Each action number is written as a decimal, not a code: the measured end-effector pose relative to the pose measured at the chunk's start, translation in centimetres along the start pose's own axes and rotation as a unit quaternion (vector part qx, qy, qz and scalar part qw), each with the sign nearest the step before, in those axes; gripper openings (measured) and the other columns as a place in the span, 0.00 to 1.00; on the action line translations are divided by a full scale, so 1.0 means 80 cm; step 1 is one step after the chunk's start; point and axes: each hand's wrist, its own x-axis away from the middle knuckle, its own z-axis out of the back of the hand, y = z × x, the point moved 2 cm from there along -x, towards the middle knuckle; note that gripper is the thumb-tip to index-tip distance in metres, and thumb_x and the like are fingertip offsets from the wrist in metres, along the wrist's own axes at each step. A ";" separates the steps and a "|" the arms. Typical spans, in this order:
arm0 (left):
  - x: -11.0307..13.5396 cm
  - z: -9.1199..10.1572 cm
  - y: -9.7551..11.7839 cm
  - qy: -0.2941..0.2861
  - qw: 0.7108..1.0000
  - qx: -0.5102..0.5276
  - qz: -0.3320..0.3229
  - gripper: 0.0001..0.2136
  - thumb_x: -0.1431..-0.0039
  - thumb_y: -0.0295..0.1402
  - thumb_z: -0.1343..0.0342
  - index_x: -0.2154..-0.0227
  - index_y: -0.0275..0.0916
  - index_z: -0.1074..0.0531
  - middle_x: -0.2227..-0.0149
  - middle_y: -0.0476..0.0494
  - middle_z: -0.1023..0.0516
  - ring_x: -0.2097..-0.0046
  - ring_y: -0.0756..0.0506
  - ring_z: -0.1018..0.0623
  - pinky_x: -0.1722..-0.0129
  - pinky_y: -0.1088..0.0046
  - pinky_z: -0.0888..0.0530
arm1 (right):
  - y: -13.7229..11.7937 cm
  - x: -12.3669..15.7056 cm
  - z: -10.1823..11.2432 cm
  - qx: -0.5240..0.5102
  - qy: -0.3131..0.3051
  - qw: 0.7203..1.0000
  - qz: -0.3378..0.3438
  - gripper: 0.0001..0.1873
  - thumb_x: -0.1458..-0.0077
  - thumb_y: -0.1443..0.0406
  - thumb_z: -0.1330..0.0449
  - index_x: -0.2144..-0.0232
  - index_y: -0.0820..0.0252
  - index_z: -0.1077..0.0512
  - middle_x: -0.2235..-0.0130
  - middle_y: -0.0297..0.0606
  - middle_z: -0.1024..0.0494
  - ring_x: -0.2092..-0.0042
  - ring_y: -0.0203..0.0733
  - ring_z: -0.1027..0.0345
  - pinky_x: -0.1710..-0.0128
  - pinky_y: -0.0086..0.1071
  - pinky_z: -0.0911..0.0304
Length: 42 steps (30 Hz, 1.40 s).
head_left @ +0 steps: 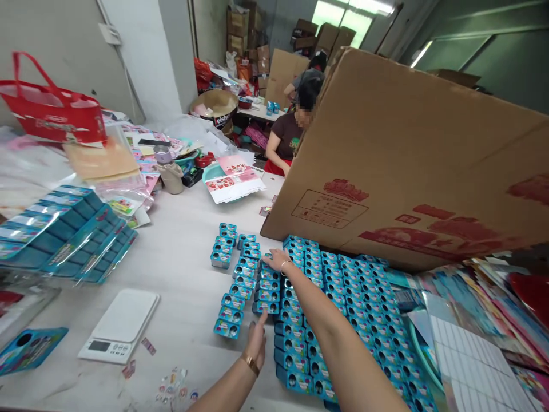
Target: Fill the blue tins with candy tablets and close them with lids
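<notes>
Your two hands work the left edge of a big block of small blue boxes point(326, 286) that fills the centre and lower centre of the frame, packed in rows on the pale table point(189, 269). Your left hand point(256, 342), low in the frame with a gold bracelet point(250, 363) at the wrist, lies flat and open with the fingers pointing up the frame, touching the gap between a loose column of boxes point(234, 303) on its left and the main block on its right; it grips nothing. Your right hand point(278, 260) reaches farther up the frame, arm stretched across the block, fingers spread and resting on top of boxes at the block's upper left corner; it also seems open, clamped on nothing, though its fingertips are small here. The hands are well apart, one below the other along the same seam. That seam and the loose column run up and slightly right, toward the tilted cardboard carton point(407, 171) that looms over the block's far end. A second little cluster of boxes point(231, 243) sits up and left of your right hand, which is the nearer one to it. The white kitchen scale point(120, 323) lies well to the lower left, apart from both hands. Another person point(291, 134) works at the far end, upper centre.
</notes>
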 end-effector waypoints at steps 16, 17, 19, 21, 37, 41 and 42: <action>0.002 0.118 0.084 0.079 0.916 0.367 0.143 0.26 0.45 0.50 0.46 0.48 0.40 0.33 0.60 0.35 0.24 0.64 0.35 0.21 0.65 0.54 0.24 | -0.098 -0.085 -0.023 -0.247 -0.041 0.963 -0.096 0.37 0.50 0.48 0.39 0.41 0.52 0.40 0.47 0.42 0.30 0.50 0.47 0.33 0.51 0.34 0.38; 0.001 0.115 0.087 0.073 0.919 0.356 0.152 0.24 0.44 0.50 0.46 0.50 0.40 0.32 0.62 0.35 0.23 0.65 0.35 0.21 0.66 0.53 0.24 | -0.101 -0.083 -0.025 -0.246 -0.038 0.963 -0.101 0.37 0.50 0.48 0.39 0.41 0.53 0.40 0.48 0.42 0.29 0.51 0.47 0.32 0.52 0.35 0.37; 0.001 0.114 0.093 0.066 0.921 0.346 0.167 0.22 0.43 0.49 0.49 0.52 0.39 0.31 0.65 0.35 0.23 0.66 0.35 0.21 0.68 0.53 0.24 | -0.107 -0.079 -0.029 -0.248 -0.036 0.962 -0.112 0.36 0.50 0.50 0.39 0.41 0.53 0.40 0.50 0.42 0.27 0.53 0.47 0.30 0.54 0.35 0.36; 0.003 0.118 0.100 0.069 0.921 0.347 0.163 0.21 0.42 0.48 0.50 0.53 0.39 0.31 0.66 0.35 0.23 0.67 0.36 0.21 0.68 0.54 0.24 | -0.113 -0.076 -0.031 -0.250 -0.037 0.960 -0.120 0.34 0.49 0.51 0.40 0.42 0.53 0.41 0.52 0.42 0.26 0.56 0.46 0.29 0.57 0.35 0.35; 0.054 0.189 0.101 0.097 0.919 0.348 0.156 0.12 0.43 0.41 0.46 0.60 0.40 0.31 0.70 0.40 0.23 0.71 0.39 0.21 0.71 0.58 0.24 | -0.159 -0.027 -0.072 -0.258 -0.053 0.946 -0.187 0.33 0.47 0.51 0.43 0.42 0.50 0.46 0.52 0.42 0.27 0.55 0.46 0.30 0.55 0.36 0.36; 0.075 0.219 0.089 0.118 0.922 0.334 0.156 0.10 0.43 0.40 0.46 0.63 0.40 0.32 0.72 0.41 0.22 0.72 0.38 0.21 0.71 0.58 0.24 | -0.170 0.004 -0.087 -0.255 -0.057 0.943 -0.207 0.32 0.46 0.51 0.44 0.41 0.51 0.46 0.51 0.45 0.27 0.54 0.48 0.30 0.54 0.38 0.36; 0.079 0.226 0.086 0.120 0.923 0.332 0.154 0.10 0.43 0.40 0.45 0.63 0.40 0.32 0.73 0.41 0.22 0.72 0.38 0.21 0.71 0.58 0.23 | -0.172 0.012 -0.090 -0.255 -0.059 0.942 -0.211 0.32 0.45 0.51 0.45 0.41 0.51 0.46 0.51 0.45 0.28 0.53 0.49 0.30 0.54 0.38 0.36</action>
